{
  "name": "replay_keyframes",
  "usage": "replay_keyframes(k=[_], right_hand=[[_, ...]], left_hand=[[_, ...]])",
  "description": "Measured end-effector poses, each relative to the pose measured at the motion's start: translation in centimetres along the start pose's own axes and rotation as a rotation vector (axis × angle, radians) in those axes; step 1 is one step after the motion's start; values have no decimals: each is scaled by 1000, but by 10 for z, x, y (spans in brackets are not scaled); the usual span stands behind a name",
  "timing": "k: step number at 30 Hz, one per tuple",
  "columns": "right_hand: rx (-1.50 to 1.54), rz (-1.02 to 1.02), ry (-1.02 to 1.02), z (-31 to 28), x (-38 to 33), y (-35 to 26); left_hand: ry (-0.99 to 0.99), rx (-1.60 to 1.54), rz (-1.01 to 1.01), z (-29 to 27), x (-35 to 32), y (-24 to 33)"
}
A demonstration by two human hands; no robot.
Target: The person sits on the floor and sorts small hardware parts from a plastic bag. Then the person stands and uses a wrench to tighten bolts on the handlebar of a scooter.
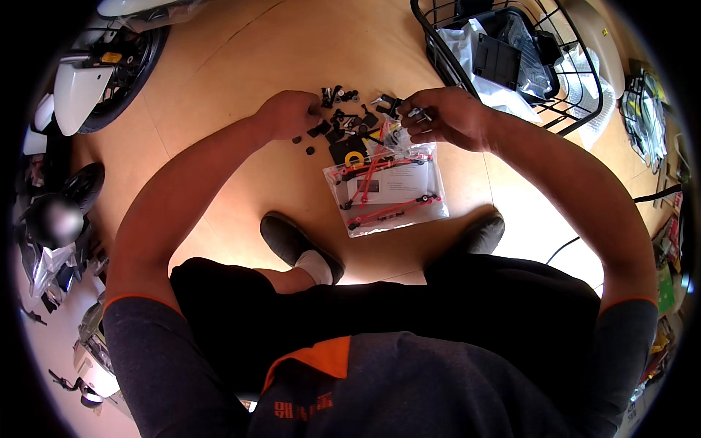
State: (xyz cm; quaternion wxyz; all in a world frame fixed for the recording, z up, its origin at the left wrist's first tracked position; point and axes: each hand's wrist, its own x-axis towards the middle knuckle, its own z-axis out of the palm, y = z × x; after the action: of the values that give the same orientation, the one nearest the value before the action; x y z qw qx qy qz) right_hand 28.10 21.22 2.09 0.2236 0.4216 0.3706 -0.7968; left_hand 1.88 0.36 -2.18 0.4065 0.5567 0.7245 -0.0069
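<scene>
Small black parts (347,120) lie in a loose pile on the tan floor between my hands. My left hand (292,115) is at the pile's left edge with its fingers curled together; whatever they pinch is hidden. My right hand (454,120), at the right of the pile, is closed around small silvery pieces that look like bolts (419,113). Below the pile lies a clear plastic bag (394,191) with red rods (371,179) that have black ends, and a printed sheet. A yellow ring (354,158) sits at the bag's upper edge.
A black wire basket (504,55) with plastic wrapping and black parts stands at the upper right. A white-fendered wheel (109,80) is at the upper left. My shoes (296,237) are planted below, on either side of the bag. Scooters line the left; a cable (562,250) crosses the right.
</scene>
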Motion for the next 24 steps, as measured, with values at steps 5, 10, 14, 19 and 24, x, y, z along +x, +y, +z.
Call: replay_keyframes(k=[5,10,14,19,24], right_hand=[[48,-32,-86,10,-6,-5],[92,-3,-134,22,-5,-12],[160,9,-181,23,-5,-16],[190,14,-235,22,2,-18],[149,1,-210,23,-1,-13]], left_hand=[[-86,-91,-119,-1,0,6],[-103,-119,-146,3,-15,-1],[-91,-133,-136,8,-20,-10],[-80,-102,-175,-5,-20,-17],[-45,-92,-206,-17,-16,-31]])
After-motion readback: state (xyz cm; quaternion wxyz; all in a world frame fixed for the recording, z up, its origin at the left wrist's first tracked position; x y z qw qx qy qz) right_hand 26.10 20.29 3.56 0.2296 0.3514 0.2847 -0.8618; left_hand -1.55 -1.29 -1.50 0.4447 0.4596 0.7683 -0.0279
